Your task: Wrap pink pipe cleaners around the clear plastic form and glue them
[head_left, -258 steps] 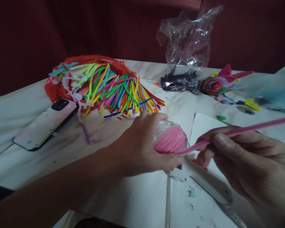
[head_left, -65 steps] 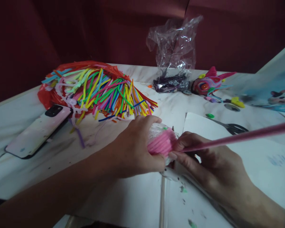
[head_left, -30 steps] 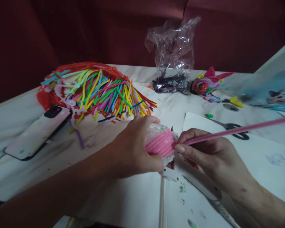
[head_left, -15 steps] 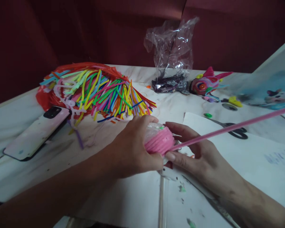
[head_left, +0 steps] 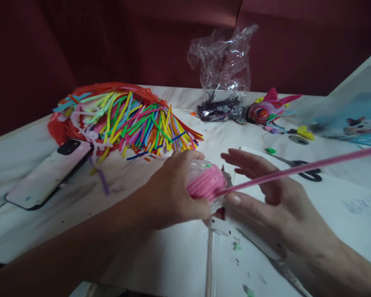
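Note:
My left hand (head_left: 181, 192) is closed around a rounded bundle in clear plastic (head_left: 199, 171), partly covered by side-by-side turns of pink pipe cleaner (head_left: 205, 183). From those turns a long straight pink pipe cleaner end (head_left: 297, 170) runs up to the right, out of view. My right hand (head_left: 275, 202) is just right of the bundle, fingers apart, its thumb close under the straight strand. Whether the thumb touches the strand I cannot tell. The bundle's far left side is hidden behind my left hand.
Many coloured pipe cleaners (head_left: 142, 123) spill from a red bag at the back left, near a phone (head_left: 52, 173). Behind stand a clear plastic bag (head_left: 224, 82) with dark contents and a colourful fish-like figure (head_left: 266, 111). Scissors (head_left: 309, 171) lie on white paper (head_left: 336, 206).
My right hand has let go of the bundle and drawn back to the right, its fingers spreading. The left hand keeps its hold. The strand's far end sits slightly lower.

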A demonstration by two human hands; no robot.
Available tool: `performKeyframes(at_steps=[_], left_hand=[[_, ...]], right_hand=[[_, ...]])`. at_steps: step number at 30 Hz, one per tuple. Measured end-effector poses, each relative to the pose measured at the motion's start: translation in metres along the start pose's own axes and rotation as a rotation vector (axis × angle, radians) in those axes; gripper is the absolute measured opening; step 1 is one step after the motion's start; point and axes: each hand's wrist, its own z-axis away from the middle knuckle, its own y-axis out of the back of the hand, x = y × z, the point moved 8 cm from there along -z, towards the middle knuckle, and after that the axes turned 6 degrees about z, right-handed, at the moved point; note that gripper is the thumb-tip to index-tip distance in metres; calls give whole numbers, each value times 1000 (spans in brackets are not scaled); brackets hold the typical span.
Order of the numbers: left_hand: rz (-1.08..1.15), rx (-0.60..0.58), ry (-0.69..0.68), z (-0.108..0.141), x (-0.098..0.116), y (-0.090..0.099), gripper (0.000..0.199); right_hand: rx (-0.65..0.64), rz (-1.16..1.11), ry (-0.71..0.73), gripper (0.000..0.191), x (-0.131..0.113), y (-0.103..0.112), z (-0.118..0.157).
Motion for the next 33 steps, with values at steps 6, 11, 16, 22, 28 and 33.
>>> performKeyframes(at_steps=[6, 11, 16, 22, 28, 33], left_hand=[[19, -55, 69, -5, -11, 6, 72], [41, -115, 65, -11, -11, 9, 74], [98, -119, 70, -15, -8, 15, 74], [181, -152, 86, -17, -13, 14, 77], [299, -228, 96, -22, -18, 14, 75], [370, -278, 42, -23, -23, 17, 67]], right_hand=[[-1, 106, -75, 57, 18, 37, -9], [-313, 369, -76, 48, 28, 38, -5], [-433, 668, 28, 51, 29, 30, 9], [-478, 766, 96, 66, 25, 21, 18], [-499, 821, 178, 128, 19, 7, 29], [-488, 797, 160, 82, 28, 3, 31]])
